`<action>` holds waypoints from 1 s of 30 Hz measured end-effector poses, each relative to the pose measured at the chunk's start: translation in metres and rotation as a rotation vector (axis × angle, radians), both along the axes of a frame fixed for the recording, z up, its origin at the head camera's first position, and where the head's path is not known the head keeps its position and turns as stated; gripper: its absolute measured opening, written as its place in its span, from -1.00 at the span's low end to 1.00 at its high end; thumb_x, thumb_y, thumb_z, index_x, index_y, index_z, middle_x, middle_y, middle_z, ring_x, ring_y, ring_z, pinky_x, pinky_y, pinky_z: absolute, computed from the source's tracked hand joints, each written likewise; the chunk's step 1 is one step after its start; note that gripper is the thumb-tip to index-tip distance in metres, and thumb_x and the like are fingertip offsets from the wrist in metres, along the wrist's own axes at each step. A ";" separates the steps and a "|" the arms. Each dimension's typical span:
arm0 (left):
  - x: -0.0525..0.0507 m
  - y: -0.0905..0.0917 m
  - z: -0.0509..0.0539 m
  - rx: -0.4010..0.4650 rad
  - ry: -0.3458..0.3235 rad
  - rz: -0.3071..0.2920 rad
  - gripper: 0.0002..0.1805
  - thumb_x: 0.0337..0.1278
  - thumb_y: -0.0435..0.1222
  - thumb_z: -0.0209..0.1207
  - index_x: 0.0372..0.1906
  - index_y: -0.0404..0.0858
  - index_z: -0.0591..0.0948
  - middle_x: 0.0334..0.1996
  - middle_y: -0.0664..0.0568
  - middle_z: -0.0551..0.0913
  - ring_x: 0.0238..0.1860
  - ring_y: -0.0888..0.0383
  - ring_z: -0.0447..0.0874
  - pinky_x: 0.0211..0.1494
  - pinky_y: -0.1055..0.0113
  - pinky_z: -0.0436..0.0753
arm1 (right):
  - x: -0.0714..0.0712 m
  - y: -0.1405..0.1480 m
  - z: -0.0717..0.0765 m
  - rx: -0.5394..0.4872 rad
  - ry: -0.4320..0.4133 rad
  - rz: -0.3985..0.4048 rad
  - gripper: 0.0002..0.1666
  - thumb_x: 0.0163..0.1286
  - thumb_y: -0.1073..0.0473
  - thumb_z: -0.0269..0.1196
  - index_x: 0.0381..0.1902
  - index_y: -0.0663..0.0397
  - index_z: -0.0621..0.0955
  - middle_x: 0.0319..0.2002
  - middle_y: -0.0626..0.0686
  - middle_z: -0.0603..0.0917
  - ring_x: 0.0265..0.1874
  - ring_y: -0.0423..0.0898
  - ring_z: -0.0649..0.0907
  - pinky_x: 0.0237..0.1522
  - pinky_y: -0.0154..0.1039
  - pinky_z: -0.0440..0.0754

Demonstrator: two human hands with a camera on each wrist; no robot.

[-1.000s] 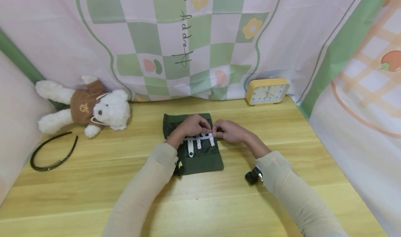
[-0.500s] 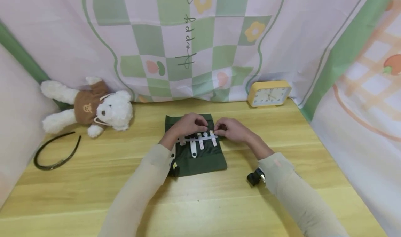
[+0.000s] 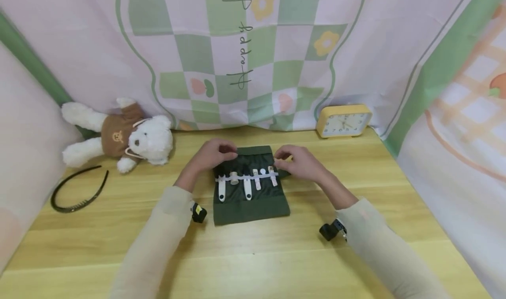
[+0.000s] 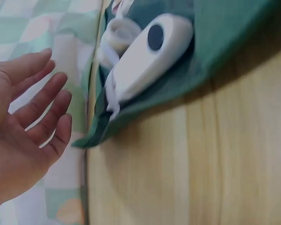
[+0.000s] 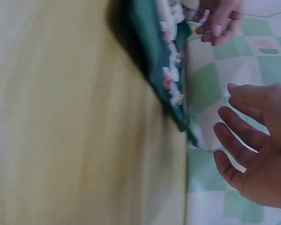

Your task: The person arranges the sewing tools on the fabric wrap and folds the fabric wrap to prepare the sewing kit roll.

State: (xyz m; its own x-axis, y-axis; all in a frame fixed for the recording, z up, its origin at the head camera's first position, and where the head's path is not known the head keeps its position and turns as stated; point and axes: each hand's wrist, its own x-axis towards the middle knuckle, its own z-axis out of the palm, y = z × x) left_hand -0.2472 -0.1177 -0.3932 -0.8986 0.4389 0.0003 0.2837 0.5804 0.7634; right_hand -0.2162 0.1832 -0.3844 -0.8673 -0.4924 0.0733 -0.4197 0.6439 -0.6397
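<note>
A dark green fabric organizer point(image 3: 253, 212) lies unfolded on the table, an elastic white strap crossing it. Under the strap sit two long white tools point(image 3: 247, 189) with black dots, a pale round roll point(image 3: 234, 178), a small white round piece point(image 3: 262, 171) and two slim pink-and-white items point(image 3: 257, 181). My left hand point(image 3: 213, 153) hovers at the organizer's upper left, fingers loosely bent around nothing; the left wrist view shows its palm point(image 4: 25, 117) bare. At the upper right edge, my right hand point(image 3: 300, 162) is likewise relaxed, and its palm point(image 5: 267, 164) looks bare too.
A white teddy bear point(image 3: 118, 134) in a brown top lies at the back left, with a black headband point(image 3: 75, 207) in front of it. A yellow clock point(image 3: 344, 121) stands at the back right. Patterned cloth point(image 3: 227, 57) hangs behind the wooden table point(image 3: 253, 268).
Both hands have drawn apart from the right-hand slim item under the strap. The left hand has moved left, uncovering the organizer's left side; the right hand has shifted slightly right. The head view has shifted slightly.
</note>
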 end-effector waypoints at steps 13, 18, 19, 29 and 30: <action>-0.001 -0.034 0.001 -0.014 0.045 0.209 -0.67 0.41 -0.23 0.22 0.11 -0.34 0.68 -0.01 -0.16 0.69 0.02 -0.10 0.62 0.08 0.02 0.59 | 0.021 0.014 0.007 -0.010 -0.165 0.144 -0.90 0.42 0.24 0.34 -0.24 0.19 0.74 -0.40 0.03 0.72 -0.48 -0.11 0.59 -0.46 -0.26 0.57; -0.002 -0.041 -0.001 -0.004 0.028 0.243 -0.68 0.40 -0.25 0.23 0.10 -0.37 0.66 0.02 -0.21 0.69 0.05 -0.15 0.63 0.13 0.00 0.58 | 0.027 0.021 0.005 -0.030 -0.310 0.150 -0.83 0.43 0.22 0.32 -0.21 0.24 0.74 -0.41 0.08 0.72 -0.49 -0.07 0.63 -0.49 -0.24 0.62; -0.002 -0.042 -0.002 -0.001 0.022 0.247 -0.68 0.40 -0.26 0.23 0.11 -0.37 0.66 0.04 -0.22 0.68 0.06 -0.16 0.62 0.13 -0.01 0.58 | 0.028 0.022 0.005 -0.032 -0.341 0.146 -0.82 0.43 0.21 0.32 -0.21 0.25 0.74 -0.41 0.08 0.72 -0.48 -0.07 0.63 -0.48 -0.23 0.62; -0.004 -0.045 -0.010 -0.051 -0.003 0.267 -0.63 0.39 -0.26 0.24 0.18 -0.35 0.62 0.12 -0.29 0.61 0.05 -0.18 0.66 0.01 0.02 0.67 | 0.039 0.034 -0.004 -0.083 -0.696 0.112 -0.77 0.44 0.20 0.32 -0.19 0.33 0.73 -0.35 0.21 0.77 -0.36 0.05 0.77 -0.32 -0.12 0.75; -0.005 -0.045 -0.010 -0.051 -0.012 0.268 -0.62 0.40 -0.25 0.23 0.20 -0.34 0.61 0.12 -0.29 0.61 0.02 -0.17 0.67 -0.02 0.03 0.67 | 0.039 0.035 -0.005 -0.089 -0.722 0.106 -0.76 0.43 0.20 0.32 -0.18 0.33 0.73 -0.34 0.21 0.77 -0.35 0.04 0.77 -0.31 -0.12 0.76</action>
State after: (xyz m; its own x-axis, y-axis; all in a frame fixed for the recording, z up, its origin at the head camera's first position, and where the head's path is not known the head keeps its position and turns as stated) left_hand -0.2519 -0.1624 -0.4034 -0.9825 0.1845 -0.0269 0.1059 0.6713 0.7336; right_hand -0.1768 0.2180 -0.3895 -0.6628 -0.5951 -0.4545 0.0689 0.5559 -0.8284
